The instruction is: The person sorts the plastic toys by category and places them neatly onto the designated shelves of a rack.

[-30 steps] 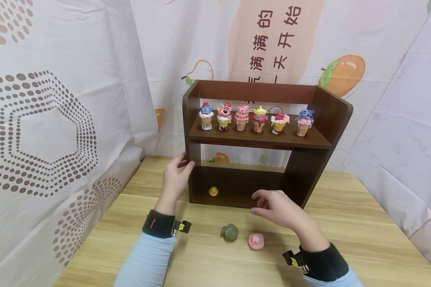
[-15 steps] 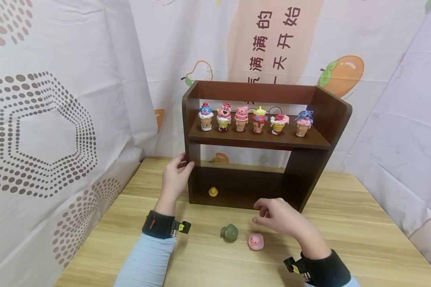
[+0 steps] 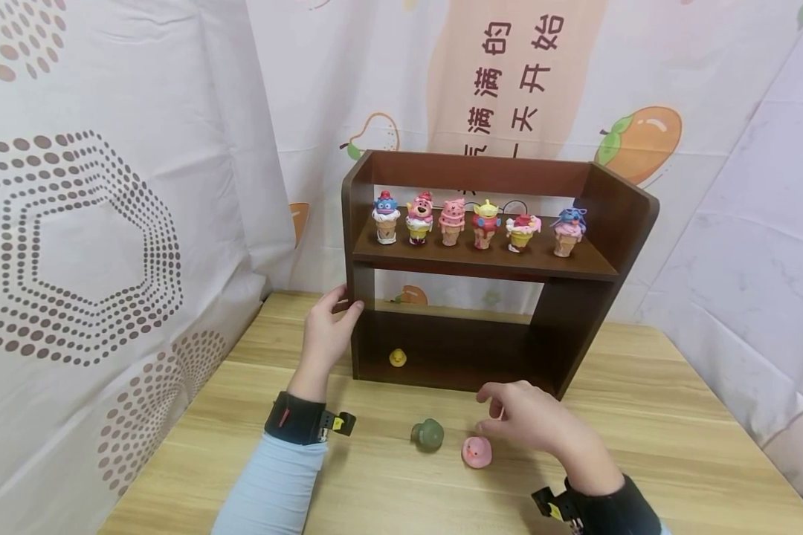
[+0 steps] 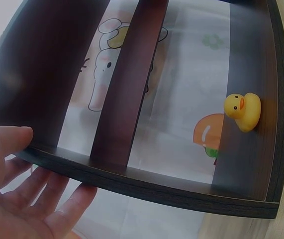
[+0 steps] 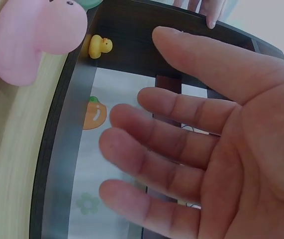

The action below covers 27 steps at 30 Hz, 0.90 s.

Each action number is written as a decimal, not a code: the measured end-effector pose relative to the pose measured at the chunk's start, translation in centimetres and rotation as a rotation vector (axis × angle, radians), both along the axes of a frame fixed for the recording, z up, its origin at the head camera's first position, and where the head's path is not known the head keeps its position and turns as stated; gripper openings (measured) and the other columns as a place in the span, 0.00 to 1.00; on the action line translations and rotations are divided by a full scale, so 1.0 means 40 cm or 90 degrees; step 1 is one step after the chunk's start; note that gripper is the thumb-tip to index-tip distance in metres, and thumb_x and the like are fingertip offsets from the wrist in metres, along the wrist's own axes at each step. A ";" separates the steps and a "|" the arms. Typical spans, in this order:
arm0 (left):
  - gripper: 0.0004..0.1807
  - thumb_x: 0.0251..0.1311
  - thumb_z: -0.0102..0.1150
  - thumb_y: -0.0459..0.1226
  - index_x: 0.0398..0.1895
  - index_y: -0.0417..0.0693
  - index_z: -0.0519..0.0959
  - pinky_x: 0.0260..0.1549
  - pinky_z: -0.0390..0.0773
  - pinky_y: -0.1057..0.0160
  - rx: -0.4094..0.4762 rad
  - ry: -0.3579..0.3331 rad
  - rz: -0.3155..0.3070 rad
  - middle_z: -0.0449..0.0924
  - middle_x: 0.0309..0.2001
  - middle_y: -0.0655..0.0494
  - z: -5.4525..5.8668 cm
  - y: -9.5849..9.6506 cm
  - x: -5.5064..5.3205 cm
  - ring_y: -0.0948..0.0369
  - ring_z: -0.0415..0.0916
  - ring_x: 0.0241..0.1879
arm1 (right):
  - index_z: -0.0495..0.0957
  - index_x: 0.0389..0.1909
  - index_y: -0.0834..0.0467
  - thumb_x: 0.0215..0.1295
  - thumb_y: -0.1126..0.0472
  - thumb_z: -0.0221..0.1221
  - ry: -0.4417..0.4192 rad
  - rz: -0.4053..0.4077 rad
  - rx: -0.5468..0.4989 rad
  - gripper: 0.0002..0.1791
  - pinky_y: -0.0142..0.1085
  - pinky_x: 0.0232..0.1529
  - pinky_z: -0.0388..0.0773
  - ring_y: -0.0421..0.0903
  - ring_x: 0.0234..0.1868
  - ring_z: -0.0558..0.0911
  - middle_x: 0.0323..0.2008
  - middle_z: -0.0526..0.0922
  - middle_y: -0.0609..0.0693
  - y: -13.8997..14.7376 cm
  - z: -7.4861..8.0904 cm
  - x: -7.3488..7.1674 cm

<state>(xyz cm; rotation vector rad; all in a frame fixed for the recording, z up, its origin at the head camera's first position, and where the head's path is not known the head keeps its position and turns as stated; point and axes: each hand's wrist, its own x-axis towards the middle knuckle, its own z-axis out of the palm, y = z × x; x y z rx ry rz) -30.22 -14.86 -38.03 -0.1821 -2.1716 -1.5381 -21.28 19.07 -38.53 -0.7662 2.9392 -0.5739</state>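
My left hand (image 3: 328, 331) holds the left side panel of a dark brown two-tier shelf (image 3: 485, 267). In the left wrist view its thumb lies over the panel's edge, with the fingers on the outer side. A small yellow rubber duck (image 3: 398, 357) sits on the bottom board, towards the left. Just above and to the right of a pink rubber duck (image 3: 476, 452) is my right hand (image 3: 531, 420), holding nothing. The right wrist view shows its palm with the fingers spread and slightly bent. Left of the pink duck lies a dark green rubber duck (image 3: 429, 435) on the table.
Several ice-cream-cone figurines, among them a pink one (image 3: 451, 221) and a blue one (image 3: 569, 232), stand in a row on the upper board. The wooden table (image 3: 375, 490) extends in front of the shelf. A printed curtain (image 3: 314, 89) hangs behind.
My right hand has moved down and slightly right, away from the shelf's front edge towards the pink duck. The left hand keeps its place on the side panel.
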 end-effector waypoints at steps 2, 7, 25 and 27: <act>0.22 0.69 0.63 0.39 0.64 0.42 0.79 0.52 0.82 0.49 0.000 0.001 0.000 0.80 0.58 0.46 0.000 0.000 0.000 0.49 0.79 0.56 | 0.83 0.48 0.50 0.56 0.50 0.73 0.003 -0.005 0.013 0.20 0.37 0.30 0.75 0.36 0.29 0.77 0.30 0.80 0.39 0.000 0.003 0.006; 0.24 0.69 0.63 0.41 0.65 0.42 0.78 0.52 0.81 0.49 0.000 -0.001 -0.001 0.80 0.59 0.46 -0.002 0.000 0.001 0.48 0.79 0.56 | 0.82 0.49 0.50 0.54 0.51 0.73 0.013 -0.006 0.028 0.21 0.38 0.32 0.76 0.38 0.30 0.78 0.32 0.82 0.42 0.002 0.015 0.021; 0.22 0.68 0.64 0.39 0.63 0.41 0.79 0.51 0.82 0.49 0.005 0.009 -0.004 0.80 0.58 0.45 -0.001 -0.001 0.002 0.47 0.79 0.56 | 0.81 0.50 0.55 0.56 0.45 0.73 -0.056 0.008 0.056 0.26 0.47 0.35 0.77 0.44 0.35 0.80 0.33 0.82 0.46 -0.010 0.006 0.036; 0.22 0.68 0.64 0.39 0.63 0.41 0.79 0.51 0.82 0.49 0.005 0.009 -0.004 0.80 0.58 0.45 0.000 0.000 0.002 0.48 0.80 0.56 | 0.82 0.49 0.56 0.56 0.47 0.73 -0.056 0.014 0.057 0.25 0.46 0.34 0.76 0.44 0.34 0.79 0.33 0.81 0.46 -0.015 0.002 0.037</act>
